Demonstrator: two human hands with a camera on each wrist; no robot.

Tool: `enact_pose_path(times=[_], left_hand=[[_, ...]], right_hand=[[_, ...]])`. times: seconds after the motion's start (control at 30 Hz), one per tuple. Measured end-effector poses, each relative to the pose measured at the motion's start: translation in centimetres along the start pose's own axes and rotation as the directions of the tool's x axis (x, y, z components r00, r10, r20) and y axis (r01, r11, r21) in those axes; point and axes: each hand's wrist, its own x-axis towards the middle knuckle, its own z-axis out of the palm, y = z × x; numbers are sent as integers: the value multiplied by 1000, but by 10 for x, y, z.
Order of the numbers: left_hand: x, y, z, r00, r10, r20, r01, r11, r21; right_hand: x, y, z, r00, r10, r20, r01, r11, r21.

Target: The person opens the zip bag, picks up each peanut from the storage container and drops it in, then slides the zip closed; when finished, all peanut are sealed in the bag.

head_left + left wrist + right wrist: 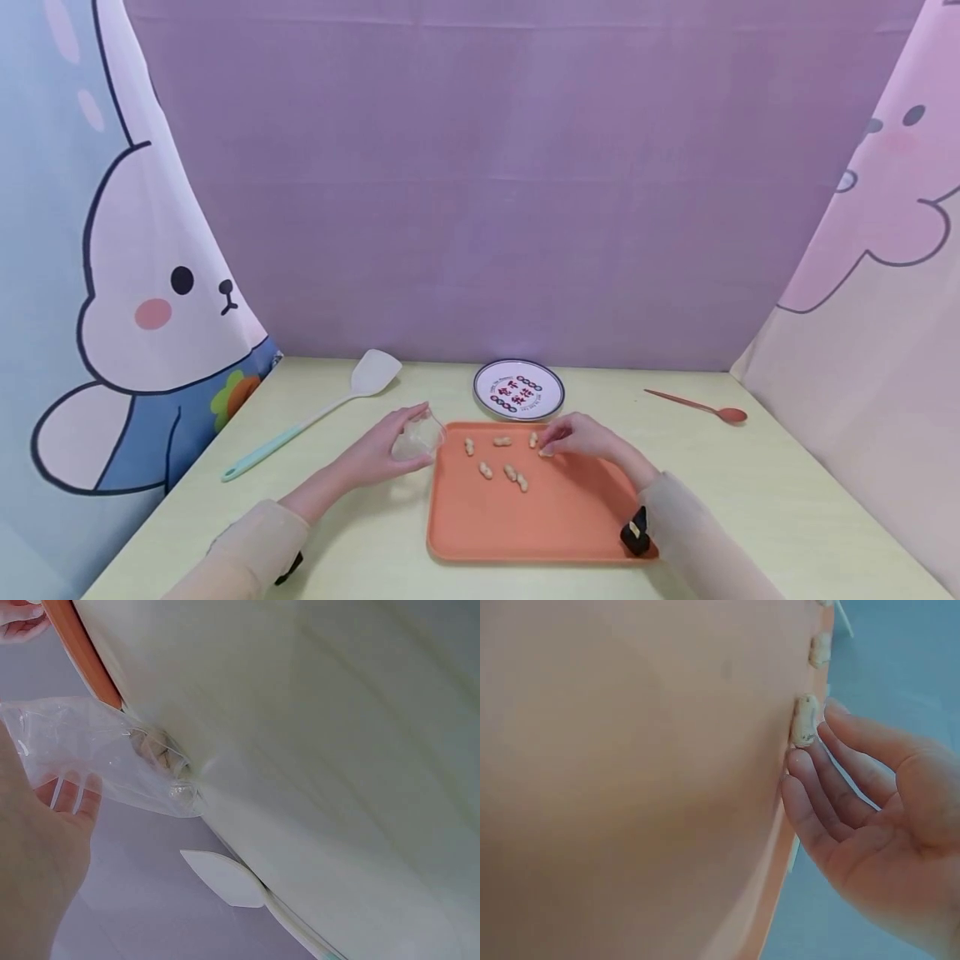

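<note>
In the head view my left hand point(386, 446) grips a clear plastic container point(422, 437), tilted beside the tray's left edge. Several peanuts point(154, 746) lie inside it, as the left wrist view shows. Over the upper right part of the orange tray point(480, 533), my right hand point(581, 437) has its thumb and fingertips on a peanut point(804, 720). More peanuts point(502, 441) are scattered singly in the tray's upper half; two of them point(517, 477) touch. In the right wrist view the fingers are bent around the peanut, low over the tray.
A round white plate point(519, 390) with a dark rim and red print stands behind the tray. At left lies a white spatula point(375, 372) with a mint handle. A red spoon point(731, 414) rests at far right. Curtains point(465, 183) enclose the pale table point(757, 500).
</note>
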Motion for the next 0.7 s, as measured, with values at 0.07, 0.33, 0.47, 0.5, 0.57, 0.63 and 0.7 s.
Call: enact_pose_path(times=[0.07, 0.33, 0.47, 0.5, 0.57, 0.63, 0.7], left_hand=[[0, 0, 0, 1000, -2, 2, 2, 1000, 5], [0, 0, 0, 1000, -8, 5, 8, 1000, 8], [0, 0, 0, 1000, -7, 8, 7, 1000, 3], [0, -1, 0, 1000, -5, 7, 5, 1000, 3], [1, -1, 0, 1000, 0, 6, 0, 1000, 4], [1, -2, 0, 1000, 4, 6, -4, 1000, 2], [1, -2, 0, 1000, 6, 7, -6, 1000, 4]], right_hand=[[0, 0, 1, 1000, 9, 5, -9, 1000, -18], [0, -2, 2, 991, 129, 20, -129, 992, -13], [-3, -2, 2, 983, 179, 31, -179, 984, -16], [-3, -2, 2, 982, 186, 34, -186, 983, -13], [-5, -3, 1, 981, 190, 45, -190, 982, -6], [-6, -4, 1, 981, 187, 57, -188, 982, 4], [-6, -5, 0, 982, 178, 70, -179, 984, 9]])
